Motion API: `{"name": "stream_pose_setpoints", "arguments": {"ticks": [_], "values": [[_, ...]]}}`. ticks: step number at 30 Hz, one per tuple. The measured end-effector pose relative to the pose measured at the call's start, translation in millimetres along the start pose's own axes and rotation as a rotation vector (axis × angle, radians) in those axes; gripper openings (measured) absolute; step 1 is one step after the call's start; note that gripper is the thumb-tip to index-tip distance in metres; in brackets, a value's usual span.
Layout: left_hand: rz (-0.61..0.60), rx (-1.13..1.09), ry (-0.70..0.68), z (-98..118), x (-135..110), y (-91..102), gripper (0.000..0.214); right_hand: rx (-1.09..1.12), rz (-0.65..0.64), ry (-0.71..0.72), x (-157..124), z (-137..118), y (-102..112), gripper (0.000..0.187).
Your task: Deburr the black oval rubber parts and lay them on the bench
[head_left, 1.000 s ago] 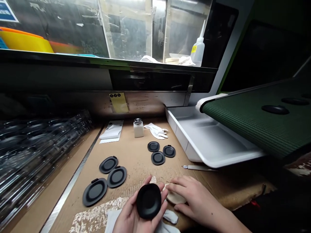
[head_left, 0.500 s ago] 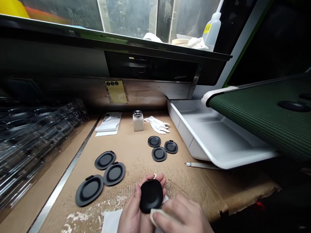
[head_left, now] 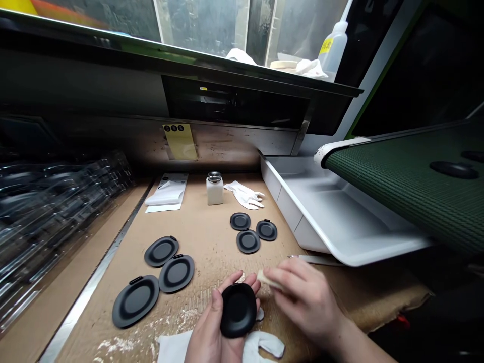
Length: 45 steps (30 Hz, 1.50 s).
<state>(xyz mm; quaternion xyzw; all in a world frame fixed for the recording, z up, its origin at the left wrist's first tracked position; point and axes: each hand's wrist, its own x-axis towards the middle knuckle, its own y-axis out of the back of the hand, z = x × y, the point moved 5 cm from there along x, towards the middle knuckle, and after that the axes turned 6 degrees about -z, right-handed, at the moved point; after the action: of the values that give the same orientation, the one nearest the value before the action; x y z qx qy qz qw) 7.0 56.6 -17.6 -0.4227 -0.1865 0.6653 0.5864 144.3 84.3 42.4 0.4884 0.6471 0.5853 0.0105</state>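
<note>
My left hand (head_left: 209, 322), low in the middle of the head view, cradles a rounded black plastic cover (head_left: 238, 310) on its palm and fingers. My right hand (head_left: 308, 295) is just to the right, pinching a small cream-coloured pad (head_left: 267, 280), slightly blurred, apart from the cover. Under my left hand lies white fabric (head_left: 266, 343), perhaps a glove. Several similar black covers lie on the cardboard: one group at the left, including a large cover (head_left: 136, 301), and a smaller group in the middle, including a small cover (head_left: 248, 242).
A white tray (head_left: 298, 222) stands at the right below a green conveyor belt (head_left: 397, 176) carrying black parts. A craft knife (head_left: 315, 260) lies beside the tray. Behind are a pump bottle (head_left: 215, 191), a white glove (head_left: 245, 195) and white wipes (head_left: 166, 193). Clear plastic trays (head_left: 56, 212) are stacked left.
My right hand has lifted the pad off the cover's lower edge and moved up and right. The cover stays in my left hand, turned slightly. More white fabric shows below.
</note>
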Motion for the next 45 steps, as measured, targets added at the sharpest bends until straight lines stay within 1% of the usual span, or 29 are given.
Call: {"name": "stream_pose_setpoints", "arguments": {"ticks": [3, 5, 8, 11, 14, 18, 24, 26, 28, 31, 33, 35, 36, 37, 38, 40, 42, 43, 45], "values": [[-0.056, -0.132, 0.073, -3, 1, -0.6, 0.035, -0.024, -0.047, 0.118, -11, -20, -4, 0.024], [-0.086, -0.194, 0.108, -5, 2, -1.5, 0.038, -0.072, -0.061, 0.153, -10, -27, -6, 0.024], [-0.118, -0.201, 0.127, -4, 1, -4.5, 0.037, -0.137, -0.065, 0.138, 2, -25, -7, 0.024], [-0.108, -0.185, 0.125, -3, 0, -5.9, 0.036, -0.146, -0.079, 0.142, 12, -21, -8, 0.024], [-0.092, -0.2, 0.131, -4, 0, -4.7, 0.035, -0.111, -0.085, 0.125, 8, -21, -9, 0.023], [-0.086, -0.218, 0.103, -4, 1, -2.9, 0.035, -0.116, -0.056, 0.104, -1, -25, -8, 0.023], [-0.075, -0.187, 0.084, -4, 0, -4.0, 0.031, -0.199, -0.021, 0.091, 9, -29, -11, 0.021], [-0.084, -0.186, 0.086, -3, 0, -3.8, 0.031, -0.165, -0.036, 0.081, 5, -30, -13, 0.022], [-0.088, -0.193, 0.093, -3, 0, -2.9, 0.032, -0.089, -0.058, 0.078, -5, -31, -13, 0.022], [-0.074, -0.193, 0.1, -3, 0, -1.7, 0.032, 0.046, -0.031, 0.101, -26, -28, -7, 0.022], [-0.073, -0.181, 0.095, -2, -1, -2.3, 0.031, 0.06, 0.019, 0.014, -37, -18, 0, 0.025], [-0.075, -0.164, 0.084, -2, -2, -3.5, 0.03, -0.007, 0.063, -0.12, -42, -8, 6, 0.028], [-0.077, -0.156, 0.078, -2, -2, -4.1, 0.031, -0.047, 0.071, -0.156, -43, -7, 6, 0.028], [-0.079, -0.149, 0.074, -2, -3, -4.5, 0.032, -0.083, 0.068, -0.15, -42, -9, 5, 0.029], [-0.081, -0.142, 0.071, -2, -3, -4.8, 0.033, -0.11, 0.052, -0.103, -40, -15, 2, 0.029], [-0.085, -0.131, 0.068, -3, -3, -5.0, 0.034, -0.162, 0.034, 0.036, -34, -31, -6, 0.028], [-0.092, -0.132, 0.068, -3, -3, -5.3, 0.035, -0.225, 0.041, 0.13, -27, -43, -14, 0.023], [-0.099, -0.139, 0.068, -3, -3, -5.7, 0.034, -0.25, 0.043, 0.14, -24, -46, -17, 0.022], [-0.115, -0.156, 0.072, -3, -2, -7.0, 0.033, -0.278, 0.01, 0.115, -16, -43, -21, 0.022]]}}
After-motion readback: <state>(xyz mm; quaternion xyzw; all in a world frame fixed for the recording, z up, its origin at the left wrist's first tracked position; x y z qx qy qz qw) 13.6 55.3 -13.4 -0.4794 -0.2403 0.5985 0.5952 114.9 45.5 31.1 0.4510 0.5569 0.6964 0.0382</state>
